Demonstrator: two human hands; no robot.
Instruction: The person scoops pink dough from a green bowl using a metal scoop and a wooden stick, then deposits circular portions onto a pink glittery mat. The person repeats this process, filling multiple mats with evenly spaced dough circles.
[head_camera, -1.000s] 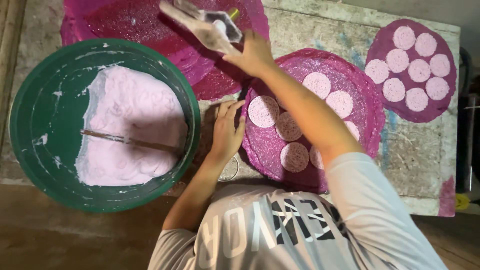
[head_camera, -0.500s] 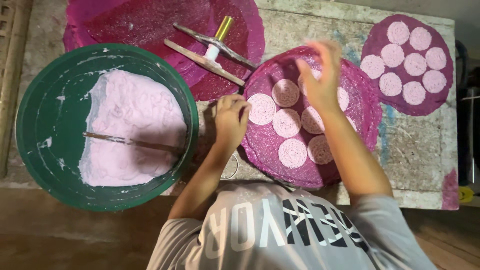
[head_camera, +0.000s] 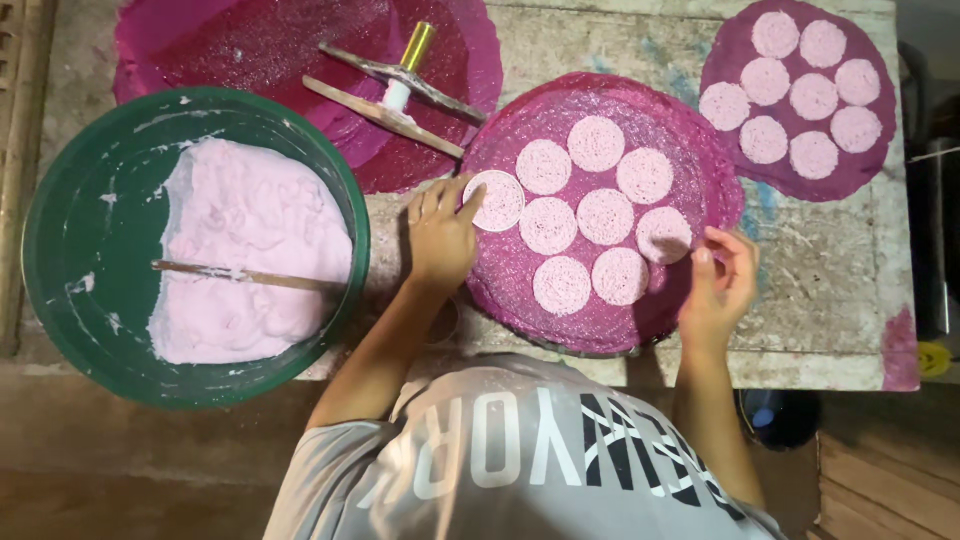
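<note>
On the round magenta mat (head_camera: 600, 320) before the person lie nine pale pink discs. The left hand (head_camera: 440, 235) rests at the mat's left edge, fingers loosely extended, fingertips touching the leftmost disc (head_camera: 495, 200) without grasping it. The right hand (head_camera: 722, 280), partly curled, pinches the edge of the rightmost disc (head_camera: 663, 235). Left stands a green basin (head_camera: 60, 200) of pink paste with a stick (head_camera: 240, 275); a wooden press (head_camera: 395, 90) lies beyond.

Green basin (head_camera: 60, 300), far disc-filled mat (head_camera: 880, 150)
</note>
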